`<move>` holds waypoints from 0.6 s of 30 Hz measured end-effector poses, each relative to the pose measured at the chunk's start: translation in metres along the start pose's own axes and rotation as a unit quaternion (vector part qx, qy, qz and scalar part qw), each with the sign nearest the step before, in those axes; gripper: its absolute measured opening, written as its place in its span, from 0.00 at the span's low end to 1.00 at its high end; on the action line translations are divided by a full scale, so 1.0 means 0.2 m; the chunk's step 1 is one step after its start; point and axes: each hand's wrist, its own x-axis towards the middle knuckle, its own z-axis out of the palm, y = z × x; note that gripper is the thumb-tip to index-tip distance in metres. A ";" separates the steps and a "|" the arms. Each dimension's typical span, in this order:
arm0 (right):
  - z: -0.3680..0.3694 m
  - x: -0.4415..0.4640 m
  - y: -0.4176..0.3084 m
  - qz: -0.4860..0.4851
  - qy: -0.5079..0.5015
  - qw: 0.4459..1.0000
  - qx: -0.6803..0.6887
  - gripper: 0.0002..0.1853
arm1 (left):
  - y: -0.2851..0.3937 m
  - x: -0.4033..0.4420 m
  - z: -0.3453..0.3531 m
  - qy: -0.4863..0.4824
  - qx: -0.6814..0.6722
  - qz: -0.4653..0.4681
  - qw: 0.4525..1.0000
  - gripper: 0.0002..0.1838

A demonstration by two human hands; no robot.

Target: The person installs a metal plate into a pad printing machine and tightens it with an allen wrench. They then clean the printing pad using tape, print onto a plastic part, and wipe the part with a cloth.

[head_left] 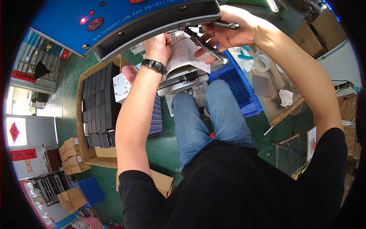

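Observation:
Below the edge of the blue pad printing machine (126,23), my left hand (158,47) is closed, with a black watch (154,65) on its wrist. What its fingers hold, if anything, is hidden. My right hand (238,30) is around a pliers-like tool (209,49) whose two dark handles with shiny ends are spread wide. The tool's far end reaches under the machine, where its jaws are hard to see. Between my hands a white sheet with printed marks (187,55) lies curved over the machine's bed.
Black boxes (99,99) fill a large carton (80,110) at left. A blue crate (248,103) stands beside my right knee. To its right, a work table (280,110) carries a tape roll (261,63) and a crumpled tissue (286,97). The machine overhangs both hands.

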 end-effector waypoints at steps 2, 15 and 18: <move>0.07 0.02 0.00 0.038 0.068 0.997 -0.025 0.50 | 0.01 0.00 0.01 0.010 0.007 0.005 1.000 0.02; 0.16 0.02 0.27 -0.204 0.143 0.968 -0.012 0.15 | 0.03 -0.05 0.03 -0.003 0.048 0.019 0.999 0.01; 0.11 -0.02 0.28 -0.201 0.122 0.971 -0.028 0.17 | 0.03 -0.04 0.05 0.015 0.065 0.011 0.998 0.02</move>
